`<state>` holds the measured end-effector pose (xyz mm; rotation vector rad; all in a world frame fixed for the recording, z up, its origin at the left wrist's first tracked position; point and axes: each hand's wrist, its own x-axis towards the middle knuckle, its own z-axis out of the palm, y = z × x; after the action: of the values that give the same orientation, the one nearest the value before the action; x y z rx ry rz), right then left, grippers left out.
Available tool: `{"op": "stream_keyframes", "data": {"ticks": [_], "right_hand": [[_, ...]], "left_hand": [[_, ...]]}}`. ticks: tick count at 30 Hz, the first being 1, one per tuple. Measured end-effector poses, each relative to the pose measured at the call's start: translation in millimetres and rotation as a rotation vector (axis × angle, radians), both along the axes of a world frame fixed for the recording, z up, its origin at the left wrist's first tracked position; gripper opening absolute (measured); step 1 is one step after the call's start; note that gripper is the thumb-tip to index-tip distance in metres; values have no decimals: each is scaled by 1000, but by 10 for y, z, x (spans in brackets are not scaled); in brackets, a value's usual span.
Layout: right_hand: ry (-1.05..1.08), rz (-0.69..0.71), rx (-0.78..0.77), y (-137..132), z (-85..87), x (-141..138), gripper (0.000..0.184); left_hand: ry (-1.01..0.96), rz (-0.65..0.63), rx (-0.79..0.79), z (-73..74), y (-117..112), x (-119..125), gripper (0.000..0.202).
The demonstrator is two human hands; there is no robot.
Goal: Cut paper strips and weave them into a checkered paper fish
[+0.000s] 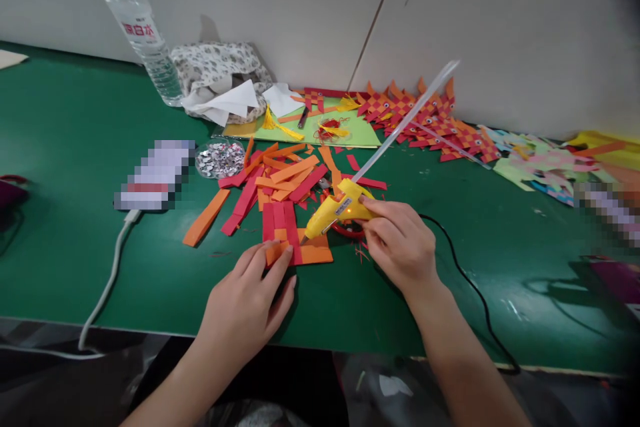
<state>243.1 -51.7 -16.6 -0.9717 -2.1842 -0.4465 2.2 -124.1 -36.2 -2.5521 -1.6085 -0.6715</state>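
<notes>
My right hand (397, 240) is closed around a yellow hot glue gun (330, 210) with a long clear glue stick (407, 120) standing out of its back. The gun's nozzle points down at a piece woven from red and orange paper strips (315, 253), touching or just over it. A small light glows on the gun's side. My left hand (250, 290) presses the left side of the woven piece with its fingertips, holding an orange strip down. Its thumb lies along the near edge. Behind the weave is a pile of loose red and orange strips (285, 177).
A dish of silvery googly eyes (220, 159), a phone (155, 175) on a white cable and a water bottle (143, 33) stand left. Finished woven paper fish (430, 117) lie along the wall. A black cord (465, 280) runs right, over the table's front edge.
</notes>
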Motion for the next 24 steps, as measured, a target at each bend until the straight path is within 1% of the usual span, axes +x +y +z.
{"op": "stream_keyframes", "data": {"ticks": [5, 11, 14, 19, 24], "right_hand": [[-30, 28, 6, -2, 15, -2, 24], [-33, 14, 49, -1, 22, -23, 24], [-57, 33, 39, 0, 19, -27, 25], [-34, -4, 34, 9, 17, -14, 24], [-69, 35, -1, 12, 15, -21, 23]], "left_hand": [[2, 6, 2, 2, 12, 8, 36], [-2, 7, 11, 1, 8, 6, 35], [0, 11, 6, 2, 0, 3, 35], [-3, 6, 10, -3, -4, -1, 36], [9, 9, 7, 5, 4, 7, 37]]}}
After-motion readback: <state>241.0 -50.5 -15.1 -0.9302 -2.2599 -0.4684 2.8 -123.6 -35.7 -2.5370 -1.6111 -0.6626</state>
